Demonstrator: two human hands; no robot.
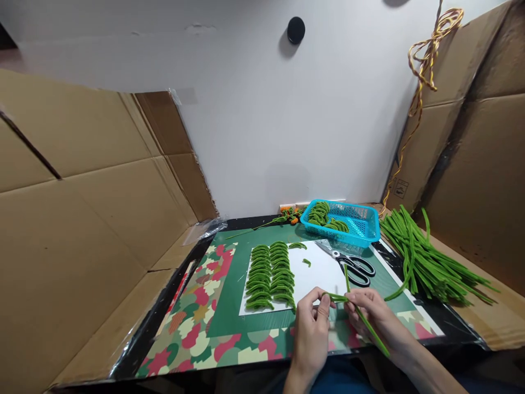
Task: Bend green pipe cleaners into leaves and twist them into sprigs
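Between my two hands, over the front edge of the white sheet (311, 284), is a green pipe cleaner (373, 330). My left hand (312, 323) pinches a bent or looped part of it between thumb and fingers. The other part is gripped by my right hand (371, 311), and one end slants down toward me while another points up. Two columns of curved, leaf-like pipe cleaner pieces (259, 276) lie on the sheet's left side. A single curved piece (297, 245) and a short bit (307, 262) rest to their right. Scissors (348, 262) lie partly spread beyond my right hand.
At the back, a blue basket (375, 224) holds more curved green pieces. A pile of long green pipe cleaners (430, 262) lies at the right. Orange flowers on a green stem (287, 216) lie behind the green mat (229, 306). Cardboard walls (94, 219) flank the table.
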